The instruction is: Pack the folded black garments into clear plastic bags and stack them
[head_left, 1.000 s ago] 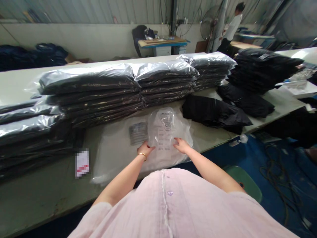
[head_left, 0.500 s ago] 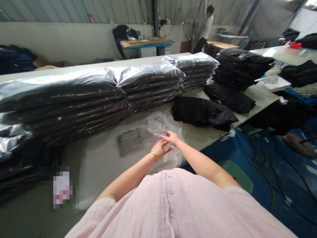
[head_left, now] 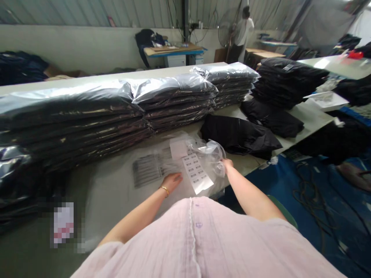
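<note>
My right hand (head_left: pixel 227 165) is closed on the bunched end of a clear plastic bag (head_left: pixel 214 148), which curls up around the fingers. A white sheet of printed labels (head_left: pixel 196 173) lies between my two hands. My left hand (head_left: pixel 173 181) rests flat with its fingers stretched out on a pile of clear plastic bags (head_left: pixel 113 197), just left of the label sheet. Dark printed text (head_left: pixel 147 170) shows on the pile. A folded black garment (head_left: pixel 240 133) sits just beyond my right hand.
Stacks of bagged dark garments (head_left: pixel 176 92) run along the table's far side. More black garments (head_left: pixel 290 79) are piled at the right, near a white tray (head_left: pixel 326 99). A green stool (head_left: pixel 285 210) stands below the table edge. Another person (head_left: pixel 243 33) stands at the back.
My hands have moved apart, the right one going right with the plastic bag's edge and the left one going left. The label sheet now shows between them.
</note>
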The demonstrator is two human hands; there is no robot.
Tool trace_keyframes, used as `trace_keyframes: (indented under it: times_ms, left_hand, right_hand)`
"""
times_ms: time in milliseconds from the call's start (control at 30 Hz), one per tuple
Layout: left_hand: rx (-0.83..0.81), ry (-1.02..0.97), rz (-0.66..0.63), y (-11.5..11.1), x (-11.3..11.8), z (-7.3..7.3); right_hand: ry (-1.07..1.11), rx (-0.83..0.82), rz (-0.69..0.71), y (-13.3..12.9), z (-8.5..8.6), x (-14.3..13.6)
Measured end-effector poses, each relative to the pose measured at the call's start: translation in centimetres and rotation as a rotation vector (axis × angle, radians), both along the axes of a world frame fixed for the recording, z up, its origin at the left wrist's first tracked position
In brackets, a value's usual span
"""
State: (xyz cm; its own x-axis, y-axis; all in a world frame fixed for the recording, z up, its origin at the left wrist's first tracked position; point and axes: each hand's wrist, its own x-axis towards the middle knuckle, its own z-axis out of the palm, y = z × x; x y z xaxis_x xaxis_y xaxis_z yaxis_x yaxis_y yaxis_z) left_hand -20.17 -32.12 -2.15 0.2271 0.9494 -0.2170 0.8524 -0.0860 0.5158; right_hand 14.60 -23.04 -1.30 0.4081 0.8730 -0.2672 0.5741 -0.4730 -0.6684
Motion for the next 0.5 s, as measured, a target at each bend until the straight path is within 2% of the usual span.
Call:
trace_keyframes:
  times_ms: [100, 167, 233, 267, 367, 433, 467, 500]
  left_hand:
    - [0.04, 0.092, 0.141, -0.4, 0.1, -0.2]
    - [0.045, 0.187, 0.248, -0.9, 0.2, -0.4]
    - [0.014, 0.282, 0.305, -1.4, 0.0, -0.7]
    - [-0.007, 0.324, 0.321, -1.5, -0.3, -0.8]
    - [-0.036, 0.398, 0.384, -1.5, -1.4, -0.8]
    - [-0.031, 0.418, 0.452, -1.3, -2.1, -0.4]
    - [-0.027, 0.424, 0.489, -1.1, -2.3, 0.0]
    - [-0.02, 0.431, 0.526, -1.0, -2.4, 0.3]
  right_hand:
    - [-0.118, -0.054, 0.047, 0.4, 0.2, 2.6]
    - [-0.306, 0.05, 0.165, 0.6, 0.5, 3.6]
    - [-0.515, 0.248, 0.388, 1.0, 0.9, 4.1]
    - [-0.584, 0.353, 0.543, 1.2, 1.2, 4.1]
    - [-0.604, 0.551, 1.1, 2.4, 1.6, 3.8]
    - [-0.58, 0.525, 1.384, 3.4, 1.6, 3.1]
    - [-0.585, 0.46, 1.437, 4.0, 1.5, 2.7]
    - [-0.602, 0.373, 1.427, 4.5, 1.3, 2.4]
